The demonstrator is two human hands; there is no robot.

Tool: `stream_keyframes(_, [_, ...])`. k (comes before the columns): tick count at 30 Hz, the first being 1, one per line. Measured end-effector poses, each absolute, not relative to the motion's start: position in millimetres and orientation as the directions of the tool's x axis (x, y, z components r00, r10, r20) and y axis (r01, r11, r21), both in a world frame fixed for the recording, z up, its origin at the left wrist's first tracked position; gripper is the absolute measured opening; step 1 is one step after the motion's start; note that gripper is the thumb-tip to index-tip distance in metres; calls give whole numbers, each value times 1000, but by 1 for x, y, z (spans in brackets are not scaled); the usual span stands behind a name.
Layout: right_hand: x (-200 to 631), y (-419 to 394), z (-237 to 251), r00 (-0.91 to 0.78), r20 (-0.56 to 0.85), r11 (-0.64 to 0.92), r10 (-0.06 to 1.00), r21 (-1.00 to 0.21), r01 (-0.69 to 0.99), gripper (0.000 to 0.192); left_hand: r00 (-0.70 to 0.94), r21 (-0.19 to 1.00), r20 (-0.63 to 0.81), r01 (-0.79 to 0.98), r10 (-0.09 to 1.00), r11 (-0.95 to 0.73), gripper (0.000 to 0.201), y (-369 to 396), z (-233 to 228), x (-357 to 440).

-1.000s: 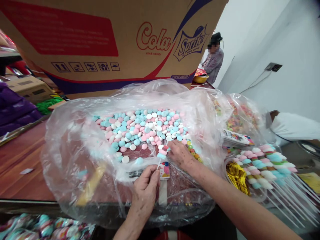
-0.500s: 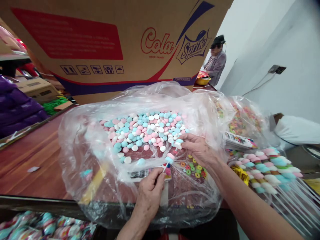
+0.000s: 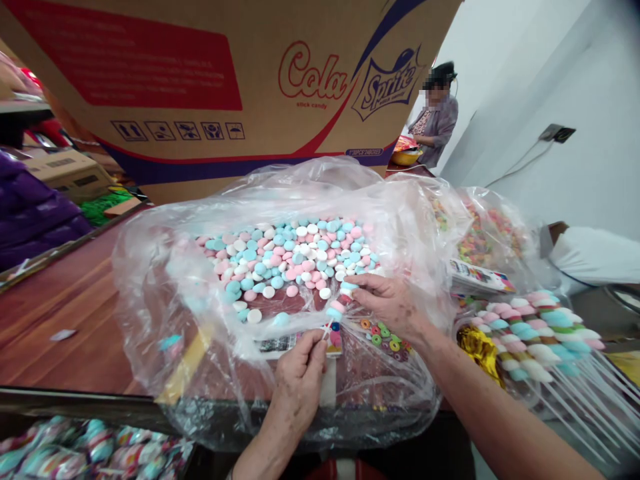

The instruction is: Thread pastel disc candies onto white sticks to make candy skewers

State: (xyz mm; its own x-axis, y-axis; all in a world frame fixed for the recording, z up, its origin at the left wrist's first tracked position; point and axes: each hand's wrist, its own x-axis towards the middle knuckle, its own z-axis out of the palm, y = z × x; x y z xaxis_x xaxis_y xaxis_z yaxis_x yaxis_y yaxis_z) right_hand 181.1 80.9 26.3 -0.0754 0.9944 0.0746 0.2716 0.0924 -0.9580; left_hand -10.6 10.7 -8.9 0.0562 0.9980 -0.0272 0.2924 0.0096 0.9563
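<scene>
Left hand (image 3: pixel 300 370) pinches a white stick (image 3: pixel 327 328) threaded with candy discs (image 3: pixel 336 308); right hand (image 3: pixel 393 303) grips the top disc (image 3: pixel 349 286), above the plastic bag (image 3: pixel 165 280).

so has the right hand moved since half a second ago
Yes. The right hand has come down and left across the candy pile, toward the stick pinched by the left hand.

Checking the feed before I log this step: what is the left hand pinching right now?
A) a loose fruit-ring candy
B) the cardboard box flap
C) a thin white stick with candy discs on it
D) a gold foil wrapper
C: the left hand pinches the lower end of a thin white stick threaded with pink and blue candy discs, while the right hand meets its top end.
</scene>
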Motion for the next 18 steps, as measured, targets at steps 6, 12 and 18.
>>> stream_keyframes(6, [175,72,22,-161,241,289,957,-833,472,32,29,965,-41,261,999,32,23,11,-11,-10])
stream_keyframes(12, [169,65,21,-245,318,402,916,-748,528,35,37,969,-52,243,998,41,22,11,-11,-11])
stream_keyframes(18, [174,63,28,-341,257,407,904,-758,510,35,51,968,-52,247,997,38,22,12,-9,-10])
